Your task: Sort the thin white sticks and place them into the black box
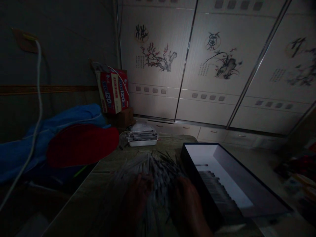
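A loose heap of thin, pen-like sticks (158, 171) covers the middle of the table, dark and blurred. My left hand (139, 194) is at the heap's left side, and my right hand (186, 197) is at its right side, beside the open box. The fingers of both hands are too dark and smeared to read, and so is anything in them. To the right stands a dark box with a white inside (237, 184), holding a row of similar sticks (217, 194) along its near left side.
A white tray (143, 143) filled with sticks stands at the table's far edge, with clear plastic behind it. Blue cloth (71, 118) and a red oval thing (82, 144) lie left of the table (96, 184). A red carton (113, 90) stands behind; a white cable (39, 98) hangs left.
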A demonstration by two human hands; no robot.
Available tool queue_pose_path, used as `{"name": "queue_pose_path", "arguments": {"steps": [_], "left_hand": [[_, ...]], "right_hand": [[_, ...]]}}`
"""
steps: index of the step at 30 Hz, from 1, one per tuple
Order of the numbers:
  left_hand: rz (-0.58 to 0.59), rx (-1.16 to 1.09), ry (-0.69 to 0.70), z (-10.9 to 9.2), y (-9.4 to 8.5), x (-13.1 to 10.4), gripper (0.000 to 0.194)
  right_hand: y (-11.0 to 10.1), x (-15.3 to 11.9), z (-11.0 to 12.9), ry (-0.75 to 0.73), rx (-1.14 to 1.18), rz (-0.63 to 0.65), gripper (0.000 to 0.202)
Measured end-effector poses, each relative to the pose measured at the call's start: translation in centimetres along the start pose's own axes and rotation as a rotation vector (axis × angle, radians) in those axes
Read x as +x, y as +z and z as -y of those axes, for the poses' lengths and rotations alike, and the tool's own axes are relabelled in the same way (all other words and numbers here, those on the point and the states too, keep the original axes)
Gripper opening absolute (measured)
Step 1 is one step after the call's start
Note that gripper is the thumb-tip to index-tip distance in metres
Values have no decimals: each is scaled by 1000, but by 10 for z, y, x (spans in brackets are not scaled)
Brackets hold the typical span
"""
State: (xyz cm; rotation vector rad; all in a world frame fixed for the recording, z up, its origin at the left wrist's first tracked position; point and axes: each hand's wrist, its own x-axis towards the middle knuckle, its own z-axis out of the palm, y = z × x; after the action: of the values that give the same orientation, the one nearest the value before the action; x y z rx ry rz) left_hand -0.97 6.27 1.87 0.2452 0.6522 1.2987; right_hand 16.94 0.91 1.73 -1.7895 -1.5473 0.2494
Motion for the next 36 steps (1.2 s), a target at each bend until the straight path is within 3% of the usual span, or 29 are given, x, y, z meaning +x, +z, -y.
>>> {"name": "queue_pose_path", "arguments": {"steps": [4,8,15,20,23,27,29,32,36], "left_hand": [[-36,2,-14,-2,8,-8,32],[-28,37,-29,-2,11,-11,26],[25,93,2,7,2,-4,8],[89,175,83,14,1,-5,28],[120,226,135,15,4,-6,34],[118,377,174,16,5,-6,29],[106,463,202,16,4,-5,25],[81,566,232,15,0,-3,20],[110,622,268,16,-4,0,18]], "right_hand": [[-14,1,7,19,-154,207,25],[-14,-5,7,10,-216,303,35],[4,-42,0,67,-350,379,36],[29,-56,-9,90,-458,275,46],[22,-52,-14,25,-287,197,40],[-2,-31,-3,-154,206,72,23],[-6,-20,9,-94,411,-4,22],[4,-13,22,41,569,-104,23],[29,-20,24,16,610,-115,17]]}}
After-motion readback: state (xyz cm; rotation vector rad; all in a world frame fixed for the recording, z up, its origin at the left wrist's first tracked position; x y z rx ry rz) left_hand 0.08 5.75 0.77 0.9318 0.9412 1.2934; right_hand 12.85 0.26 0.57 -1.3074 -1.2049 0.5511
